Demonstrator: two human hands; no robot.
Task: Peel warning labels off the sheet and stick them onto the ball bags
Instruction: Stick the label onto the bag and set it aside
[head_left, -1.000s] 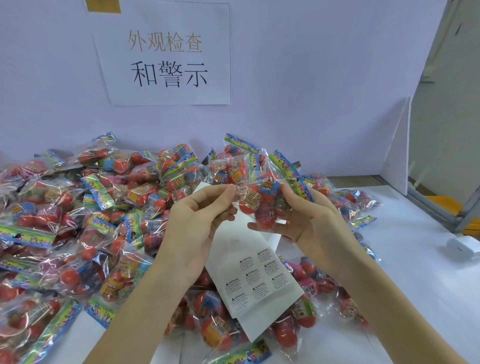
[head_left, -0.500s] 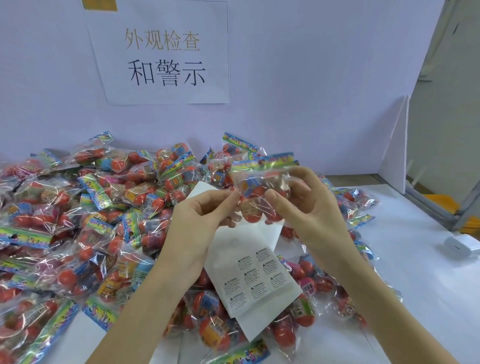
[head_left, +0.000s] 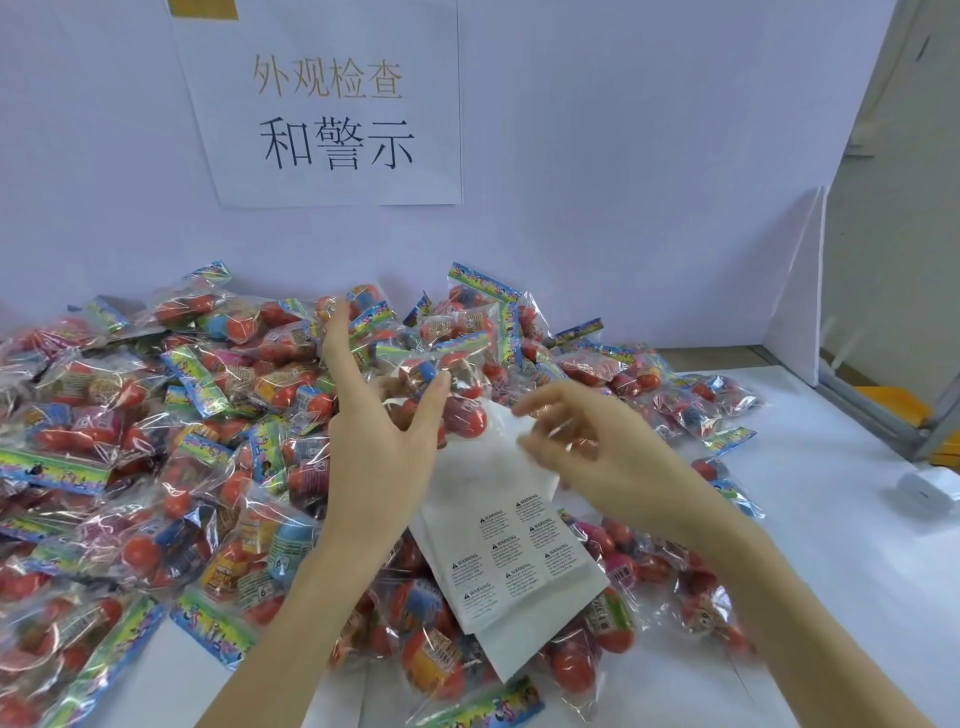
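A deep heap of ball bags (head_left: 156, 441), clear crinkled packets of red, blue and pink balls with rainbow-striped header strips, covers the left and middle of the white bench (head_left: 857, 597) and rises against the pale back wall (head_left: 623, 182). A white paper sign (head_left: 332, 104) with printed Chinese characters hangs on that wall above the heap.

The left hand (head_left: 376, 431) is raised over the middle of the pile with its fingers spread and straight, released and gripping nothing; its thumb tip touches or sits just beside a single ball bag (head_left: 447, 384) that lies on top of the heap at the far end of the label sheet.

The label sheet (head_left: 498, 540), a white backing paper, lies slanted on the bags between the two forearms, its upper part bare and its lower part carrying two columns of small warning labels (head_left: 511, 558) in black print. A second white sheet edge shows underneath it.

The right hand (head_left: 587, 441) hovers just above the sheet's upper right edge, fingers loosely curled and motion-blurred; whether its fingertips pinch a label cannot be told.

More ball bags trail off to the right of the hands. Near the bench's right edge sits a small white device (head_left: 930, 486), and a white divider panel (head_left: 795, 291) stands behind it.
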